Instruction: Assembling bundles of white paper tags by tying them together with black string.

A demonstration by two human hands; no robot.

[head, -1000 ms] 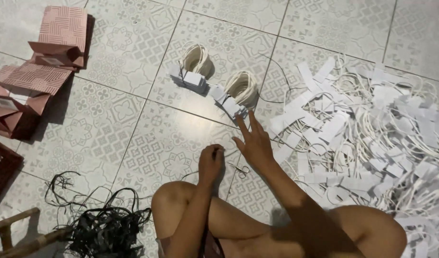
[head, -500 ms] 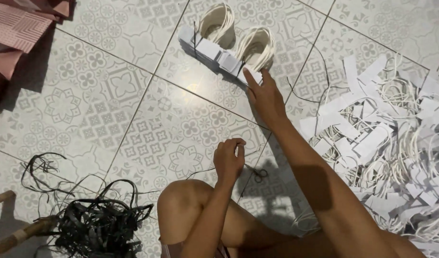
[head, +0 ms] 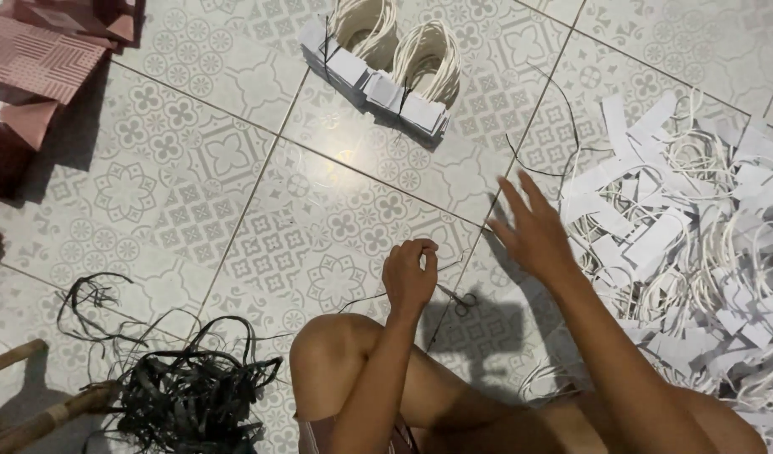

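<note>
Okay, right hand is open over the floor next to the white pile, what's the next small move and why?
Probably reach the right hand a little further right and pick one white tag with cord from the loose pile. That hand is open and holds nothing, the pile lies just beside it, and the left hand is pinched on a thin dark string.

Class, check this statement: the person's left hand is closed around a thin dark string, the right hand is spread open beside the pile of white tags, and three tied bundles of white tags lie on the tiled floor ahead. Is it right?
Not quite. The head view shows two tied bundles, not three. The rest stands: left hand closed on the thin dark string, right hand spread open beside the pile of white tags, on the tiled floor.
</note>
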